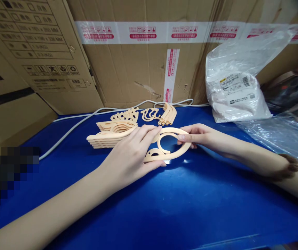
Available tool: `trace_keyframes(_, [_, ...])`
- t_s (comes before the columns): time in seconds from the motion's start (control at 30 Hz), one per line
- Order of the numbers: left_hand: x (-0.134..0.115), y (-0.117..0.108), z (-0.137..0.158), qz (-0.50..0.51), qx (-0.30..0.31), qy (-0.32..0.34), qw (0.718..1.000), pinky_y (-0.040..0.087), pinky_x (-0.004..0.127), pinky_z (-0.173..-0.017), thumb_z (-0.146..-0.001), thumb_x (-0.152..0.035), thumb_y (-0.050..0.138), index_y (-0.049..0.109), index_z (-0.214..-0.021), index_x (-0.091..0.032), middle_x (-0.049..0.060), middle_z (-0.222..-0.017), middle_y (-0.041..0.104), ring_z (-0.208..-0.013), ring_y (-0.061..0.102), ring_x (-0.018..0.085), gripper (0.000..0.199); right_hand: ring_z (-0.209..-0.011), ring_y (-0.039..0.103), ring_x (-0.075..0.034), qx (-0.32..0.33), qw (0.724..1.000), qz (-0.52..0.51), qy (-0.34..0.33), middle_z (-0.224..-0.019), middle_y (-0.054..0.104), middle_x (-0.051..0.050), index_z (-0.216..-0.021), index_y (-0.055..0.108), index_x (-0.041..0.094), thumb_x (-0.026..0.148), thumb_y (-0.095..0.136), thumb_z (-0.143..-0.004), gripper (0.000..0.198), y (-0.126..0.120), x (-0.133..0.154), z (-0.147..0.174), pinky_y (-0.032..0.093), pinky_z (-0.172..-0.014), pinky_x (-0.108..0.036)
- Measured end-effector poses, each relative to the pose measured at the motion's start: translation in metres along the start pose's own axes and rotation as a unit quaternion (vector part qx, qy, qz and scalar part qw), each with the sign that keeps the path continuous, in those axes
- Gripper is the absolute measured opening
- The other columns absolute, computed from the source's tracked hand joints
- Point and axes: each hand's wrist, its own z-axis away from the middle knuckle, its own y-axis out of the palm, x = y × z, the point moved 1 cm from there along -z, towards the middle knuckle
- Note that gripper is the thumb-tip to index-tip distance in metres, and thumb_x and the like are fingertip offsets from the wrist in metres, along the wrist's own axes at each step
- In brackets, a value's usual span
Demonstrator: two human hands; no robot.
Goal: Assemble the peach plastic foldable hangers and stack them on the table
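Observation:
Both of my hands hold a beige plastic hanger part (pixel 181 151), a curved piece with an open ring inside its rounded end. My left hand (pixel 131 151) wraps over its left end and hides much of that side. At the right edge, my right hand (pixel 197 134) pinches the rounded end between thumb and fingers. Just behind my left hand lies a stack of similar beige hanger parts (pixel 103 139). Farther back are small beige hooks (pixel 125 114), more hooks (pixel 150 114) and several curved beige arm pieces (pixel 168 114) lying side by side.
Cardboard boxes (pixel 128 69) stand along the back and the left (pixel 47 45) of the blue table (pixel 164 215). A white cable (pixel 69 135) runs behind the parts. At the back right sits a white plastic bag (pixel 236 90), with clear plastic film (pixel 281 135) near my right forearm.

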Motion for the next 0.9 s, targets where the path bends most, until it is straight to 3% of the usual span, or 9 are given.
trace_keyframes(0.13, [-0.002,-0.001,0.0,0.015,0.004,-0.01,1.0,0.044,0.043,-0.101,-0.085,-0.041,0.063,0.036,-0.136,-0.018,0.012,-0.134,0.049,-0.122,0.049,0.028,0.061,-0.059,0.037,-0.01,-0.005,1.0,0.0,-0.005,-0.069,0.051,0.001,-0.081,0.065,0.014,0.045,0.064,-0.083,0.031,0.002,0.001,0.0,0.028,-0.054,-0.024])
trace_keyframes(0.23, [-0.002,-0.011,-0.004,0.022,-0.001,-0.023,1.0,0.044,0.043,-0.102,-0.085,-0.037,0.064,0.038,-0.136,-0.02,0.011,-0.132,0.05,-0.122,0.049,0.028,0.06,-0.058,0.04,-0.012,-0.02,0.999,-0.022,-0.029,-0.07,0.053,-0.001,-0.082,0.063,0.016,0.061,0.04,-0.091,0.051,0.002,0.005,-0.001,0.031,-0.053,-0.026])
trace_keyframes(0.33, [0.004,-0.033,-0.011,0.02,-0.018,-0.033,0.999,0.044,0.042,-0.102,-0.081,-0.038,0.067,0.042,-0.136,-0.022,0.008,-0.129,0.052,-0.12,0.051,0.027,0.062,-0.061,0.048,-0.015,-0.03,0.998,-0.028,-0.054,-0.074,0.058,-0.005,-0.089,0.061,0.018,0.066,0.011,-0.093,0.069,0.001,0.008,-0.003,0.037,-0.055,-0.028])
trace_keyframes(0.4, [0.012,-0.052,-0.014,0.022,-0.04,-0.031,0.999,0.045,0.038,-0.099,-0.077,-0.044,0.07,0.045,-0.135,-0.02,0.006,-0.124,0.055,-0.114,0.054,0.026,0.067,-0.066,0.053,-0.017,-0.047,0.997,0.015,-0.065,-0.076,0.061,-0.006,-0.094,0.061,0.017,0.063,0.012,-0.094,0.067,0.002,0.009,-0.002,0.04,-0.059,-0.029])
trace_keyframes(0.47, [0.026,-0.071,-0.014,0.01,-0.055,-0.072,0.996,0.047,0.037,-0.097,-0.074,-0.051,0.07,0.05,-0.133,-0.019,0.005,-0.119,0.057,-0.108,0.057,0.025,0.07,-0.073,0.057,-0.018,-0.053,0.991,0.092,-0.082,-0.083,0.064,-0.007,-0.099,0.062,0.016,0.058,0.021,-0.096,0.059,0.005,0.008,0.001,0.044,-0.066,-0.03])
trace_keyframes(0.53, [0.043,-0.085,-0.011,0.001,-0.039,-0.119,0.992,0.044,0.04,-0.099,-0.075,-0.056,0.067,0.051,-0.133,-0.019,0.005,-0.12,0.059,-0.109,0.058,0.024,0.07,-0.089,0.059,-0.02,-0.035,0.97,0.205,-0.123,-0.097,0.065,-0.008,-0.105,0.063,0.017,0.053,0.035,-0.096,0.046,0.01,0.008,0.004,0.045,-0.08,-0.033])
trace_keyframes(0.6, [0.061,-0.094,-0.004,-0.001,-0.01,-0.151,0.989,0.044,0.044,-0.098,-0.073,-0.061,0.066,0.055,-0.129,-0.022,0.003,-0.121,0.061,-0.109,0.059,0.024,0.069,-0.105,0.056,-0.023,-0.008,0.929,0.327,-0.176,-0.114,0.062,-0.009,-0.111,0.062,0.02,0.05,0.047,-0.093,0.038,0.016,0.006,0.007,0.042,-0.093,-0.038])
trace_keyframes(0.7, [0.086,-0.098,0.007,0.012,0.057,-0.169,0.984,0.045,0.047,-0.097,-0.075,-0.06,0.066,0.054,-0.129,-0.023,0.003,-0.124,0.063,-0.107,0.06,0.024,0.067,-0.113,0.052,-0.026,0.017,0.874,0.436,-0.213,-0.128,0.055,-0.011,-0.121,0.059,0.022,0.05,0.05,-0.091,0.042,0.022,0.001,0.008,0.04,-0.098,-0.045])
trace_keyframes(0.9, [0.102,-0.09,0.016,0.019,0.099,-0.199,0.975,0.043,0.048,-0.099,-0.075,-0.06,0.066,0.056,-0.128,-0.022,0.004,-0.129,0.061,-0.111,0.059,0.026,0.066,-0.112,0.053,-0.027,0.021,0.863,0.455,-0.216,-0.129,0.053,-0.012,-0.123,0.058,0.022,0.05,0.049,-0.092,0.043,0.024,-0.001,0.007,0.042,-0.096,-0.047])
